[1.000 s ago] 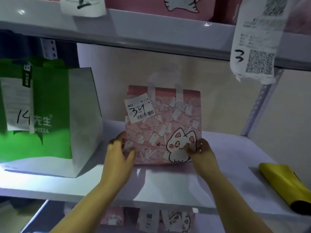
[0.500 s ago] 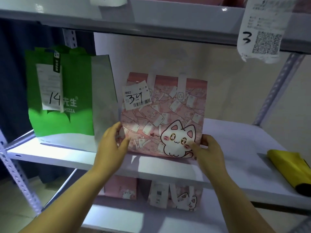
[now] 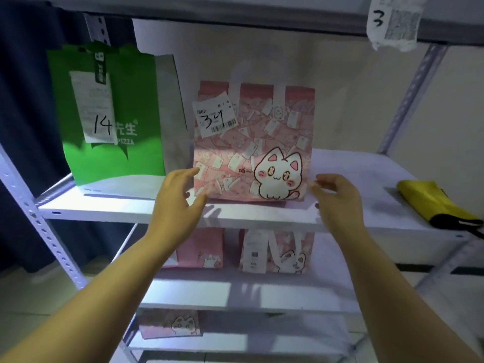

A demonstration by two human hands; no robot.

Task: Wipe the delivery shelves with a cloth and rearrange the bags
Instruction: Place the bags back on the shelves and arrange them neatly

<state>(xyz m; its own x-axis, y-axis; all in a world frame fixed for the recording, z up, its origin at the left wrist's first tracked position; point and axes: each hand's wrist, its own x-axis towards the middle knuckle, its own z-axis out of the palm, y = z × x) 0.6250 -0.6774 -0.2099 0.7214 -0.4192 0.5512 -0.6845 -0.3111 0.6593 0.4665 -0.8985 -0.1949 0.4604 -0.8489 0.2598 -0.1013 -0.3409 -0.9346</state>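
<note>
— On the middle shelf [image 3: 262,218], what stands there?

— Two bags, both upright. A pink cat bag [image 3: 251,142] is near the centre, close to the front edge, with a white label marked 34 [image 3: 214,117] at its upper left. A green pizza bag [image 3: 110,121] stands just beside it on the left and carries a long receipt marked 14 [image 3: 98,111]. I cannot tell whether the two bags touch.

— And the hands?

— Both are at the pink bag's lower corners. The left hand [image 3: 175,203] is spread, its fingers straight and reaching to the bag's lower left edge, the thumb low by the bottom front. It grips nothing. The right hand [image 3: 337,197] has loosely bent fingers, with their tips right at the lower right corner. Nothing is pinched between them, and I cannot tell whether they touch the paper.

— Where is the cloth?

— A yellow cloth [image 3: 429,200] with a dark edge lies folded at the far right of the same shelf, well apart from the bags and from both hands.

— Anything else?

— One shelf down stand two more pink bags [image 3: 204,247], side by side; the right-hand one [image 3: 277,251] shows a cat and a white slip. Another pink cat bag [image 3: 170,323] sits on the shelf under that. A slip marked 3 [image 3: 391,20] hangs from the upper shelf [image 3: 262,11].
</note>
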